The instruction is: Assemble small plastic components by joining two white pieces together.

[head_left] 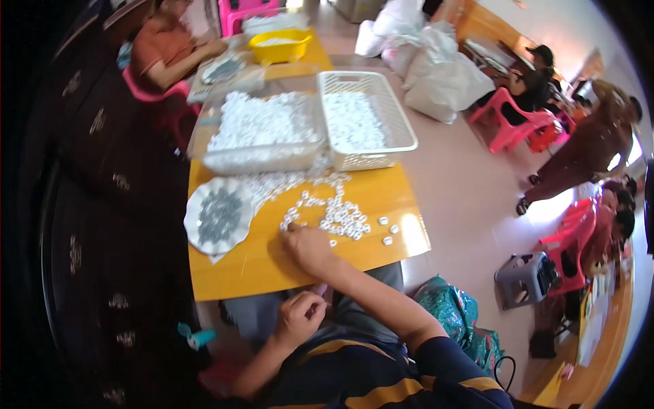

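My right hand (310,249) reaches over the yellow tabletop. Its fingers are drawn together, and their tips touch down at the edge of a spread of small white ring-shaped pieces (346,219). Whether a piece is between those fingertips is hidden. Close to my body, below the table's front edge, my left hand (300,315) is closed with curled fingers; what it holds, if anything, does not show. A white scalloped plate (197,230) filled with small grey pieces (222,213) lies left of my right hand. A few white pieces (387,240) sit apart at the right.
Behind the spread stand a clear bin (272,163) and a white basket (402,140), both holding white pieces. A yellow tub (283,52) is farther back. Across the table's left side sits a person (160,54). Dark drawers (102,204) line the left; a green bag (446,307) lies right.
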A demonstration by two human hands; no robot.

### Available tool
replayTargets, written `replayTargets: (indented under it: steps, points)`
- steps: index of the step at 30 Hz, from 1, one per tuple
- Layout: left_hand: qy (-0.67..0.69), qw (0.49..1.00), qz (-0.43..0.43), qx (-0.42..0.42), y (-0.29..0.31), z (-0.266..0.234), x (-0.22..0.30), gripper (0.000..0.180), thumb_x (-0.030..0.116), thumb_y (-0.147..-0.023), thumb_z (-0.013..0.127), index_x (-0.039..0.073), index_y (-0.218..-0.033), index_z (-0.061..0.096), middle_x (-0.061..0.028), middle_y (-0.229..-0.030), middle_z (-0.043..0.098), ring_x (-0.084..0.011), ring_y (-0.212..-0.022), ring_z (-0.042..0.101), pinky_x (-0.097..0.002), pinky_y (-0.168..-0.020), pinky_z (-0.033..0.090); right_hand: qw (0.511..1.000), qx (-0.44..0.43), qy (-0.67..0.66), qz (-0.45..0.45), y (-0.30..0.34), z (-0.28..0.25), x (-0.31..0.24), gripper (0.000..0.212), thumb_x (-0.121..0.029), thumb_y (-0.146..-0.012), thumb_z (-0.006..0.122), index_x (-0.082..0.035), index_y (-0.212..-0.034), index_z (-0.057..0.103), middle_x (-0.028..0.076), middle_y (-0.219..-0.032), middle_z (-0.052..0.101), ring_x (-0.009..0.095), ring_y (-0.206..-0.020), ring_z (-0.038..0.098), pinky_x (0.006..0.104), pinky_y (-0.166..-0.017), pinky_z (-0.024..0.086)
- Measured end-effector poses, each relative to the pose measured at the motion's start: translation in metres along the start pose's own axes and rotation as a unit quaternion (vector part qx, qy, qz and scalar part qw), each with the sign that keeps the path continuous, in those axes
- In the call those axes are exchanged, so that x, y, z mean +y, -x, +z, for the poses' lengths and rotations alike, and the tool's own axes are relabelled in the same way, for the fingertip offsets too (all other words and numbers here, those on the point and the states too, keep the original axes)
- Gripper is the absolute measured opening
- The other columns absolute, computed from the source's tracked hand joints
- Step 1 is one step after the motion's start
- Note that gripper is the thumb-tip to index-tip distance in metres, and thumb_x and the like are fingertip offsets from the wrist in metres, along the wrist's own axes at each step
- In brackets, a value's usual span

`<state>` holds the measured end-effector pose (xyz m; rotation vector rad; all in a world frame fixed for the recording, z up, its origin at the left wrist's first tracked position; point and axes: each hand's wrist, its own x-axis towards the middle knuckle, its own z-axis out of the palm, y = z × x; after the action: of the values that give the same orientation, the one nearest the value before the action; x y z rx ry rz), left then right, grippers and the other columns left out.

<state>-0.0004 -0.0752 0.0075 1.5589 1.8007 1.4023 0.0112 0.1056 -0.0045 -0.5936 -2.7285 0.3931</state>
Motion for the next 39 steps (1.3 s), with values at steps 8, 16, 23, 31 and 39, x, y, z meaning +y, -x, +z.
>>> replayTargets:
  steps: [8,16,23,31,39]
  points:
    - [0.041,0.998,-0.036,0.009,-0.013,0.011,0.007,0.008,-0.002,-0.084,0.074,0.002,-0.087,0.067,-0.0109,-0.079,0.067,-0.0224,-0.063,0.066,-0.0311,-0.059,0.053,0.998,0.038,-0.024,-0.040,0.000,0.002,0.014,0.016,-0.012,-0.087,0.061,-0.004,-0.101,0.062,0.017,-0.096,0.068,0.037,-0.081,0.072,0.0460,-0.065,0.058]
    - [0.162,0.972,-0.156,0.068,-0.013,0.000,-0.013,0.004,0.001,-0.094,0.068,0.001,-0.094,0.064,0.0019,-0.076,0.058,-0.0065,-0.067,0.054,-0.0233,-0.062,0.047,0.962,0.084,-0.249,0.071,0.030,-0.057,0.004,0.016,-0.020,-0.098,0.065,-0.007,-0.098,0.056,0.016,-0.083,0.068,0.039,-0.077,0.069,0.0482,-0.064,0.052]
    - [0.194,0.967,-0.143,0.079,-0.029,-0.005,-0.010,0.004,0.000,-0.096,0.065,0.002,-0.097,0.063,0.0028,-0.079,0.059,-0.0030,-0.067,0.052,-0.0201,-0.061,0.044,0.833,0.077,-0.530,0.137,0.091,-0.049,0.013,0.014,-0.017,-0.101,0.069,-0.007,-0.100,0.059,0.001,-0.082,0.061,0.008,-0.075,0.054,0.0264,-0.066,0.046]
    - [0.209,0.966,-0.148,0.049,-0.028,0.008,-0.003,0.006,-0.002,-0.094,0.067,0.002,-0.098,0.066,0.0019,-0.080,0.063,-0.0035,-0.068,0.056,-0.0209,-0.063,0.047,0.709,0.030,-0.692,0.132,0.123,-0.021,0.019,0.006,-0.008,-0.101,0.068,-0.005,-0.104,0.064,-0.004,-0.089,0.063,0.003,-0.080,0.057,0.0191,-0.070,0.047]
    - [0.059,0.997,-0.038,0.045,-0.037,0.010,0.022,0.010,-0.001,-0.090,0.069,0.001,-0.099,0.067,-0.0076,-0.081,0.068,-0.0141,-0.064,0.063,-0.0283,-0.060,0.051,0.724,0.012,-0.668,0.170,0.132,-0.028,0.022,0.016,-0.007,-0.102,0.065,-0.003,-0.118,0.063,-0.003,-0.093,0.066,0.003,-0.084,0.059,0.0190,-0.074,0.049]
